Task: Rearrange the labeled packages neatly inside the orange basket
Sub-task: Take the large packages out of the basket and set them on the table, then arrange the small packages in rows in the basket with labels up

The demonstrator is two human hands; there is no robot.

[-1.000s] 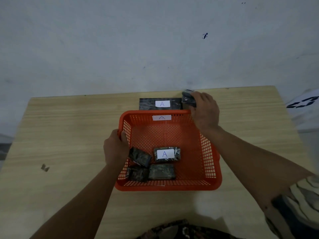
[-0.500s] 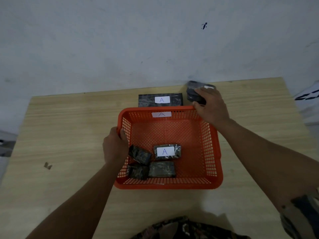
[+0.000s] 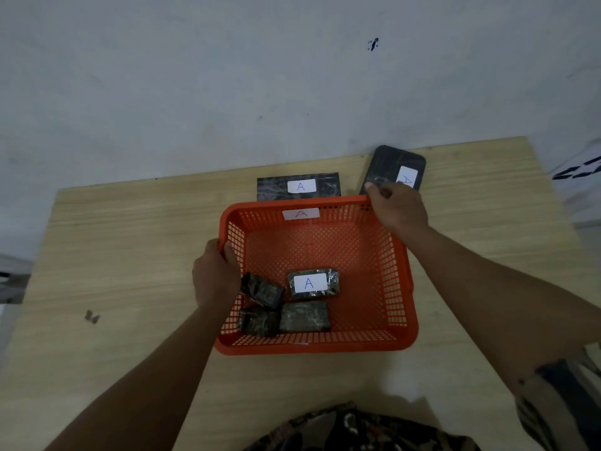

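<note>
An orange mesh basket (image 3: 395, 281) with a white "A" label on its far wall sits mid-table. In its near left part lie several dark wrapped packages: one with a white "A" label facing up (image 3: 313, 283), one tilted at the left wall (image 3: 261, 290), two along the near wall (image 3: 305, 316). My left hand (image 3: 214, 275) grips the basket's left rim. My right hand (image 3: 396, 206) holds a dark package with an "A" label (image 3: 392, 169), lifted and tilted above the basket's far right corner. A flat dark package labelled "A" (image 3: 328, 187) lies behind the basket.
The wooden table (image 3: 130, 255) runs up to a pale wall at the back. A small dark scrap (image 3: 92, 316) lies on the table at the left. Something white with dark markings (image 3: 579, 177) sits past the table's right edge.
My right hand has lifted the dark package from the table behind the basket's far right corner and tilted it up, showing its label. My left hand has stayed on the rim.
</note>
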